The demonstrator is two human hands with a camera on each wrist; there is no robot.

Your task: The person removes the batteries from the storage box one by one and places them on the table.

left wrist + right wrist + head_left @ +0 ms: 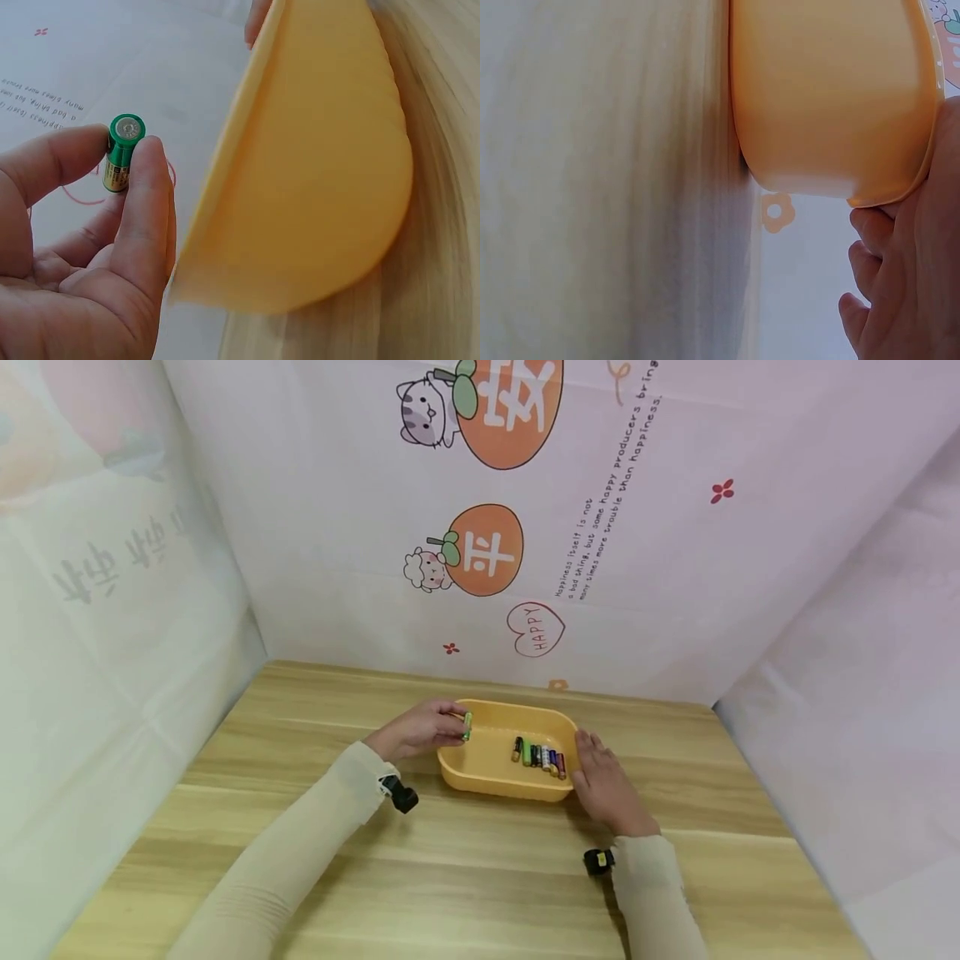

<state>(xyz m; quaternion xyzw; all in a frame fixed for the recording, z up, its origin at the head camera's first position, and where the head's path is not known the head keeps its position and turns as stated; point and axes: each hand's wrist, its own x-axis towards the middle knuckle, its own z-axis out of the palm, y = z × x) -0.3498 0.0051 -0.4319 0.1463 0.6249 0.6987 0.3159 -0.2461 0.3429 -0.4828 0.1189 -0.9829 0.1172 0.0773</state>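
Between the thumb and fingers of my left hand (423,728) is a green and gold battery (124,154), pinched upright over the left end of a yellow plastic basin (504,788). In the left wrist view its flat silver end faces up. Against the basin's right end rests my right hand (611,787), its fingers lying along the rim. The right wrist view shows those fingers (866,266) outside the rim, loosely bent. Several batteries (536,756) of mixed colours lie side by side in a row on the basin floor, toward its right end.
The basin stands on a wood-grain table (480,877), near its back edge. Behind rises a white printed cloth (337,568) with cartoon fruit and lettering, and more cloth hangs at both sides. A black wrist camera (401,795) sits on the left wrist, another (598,862) on the right.
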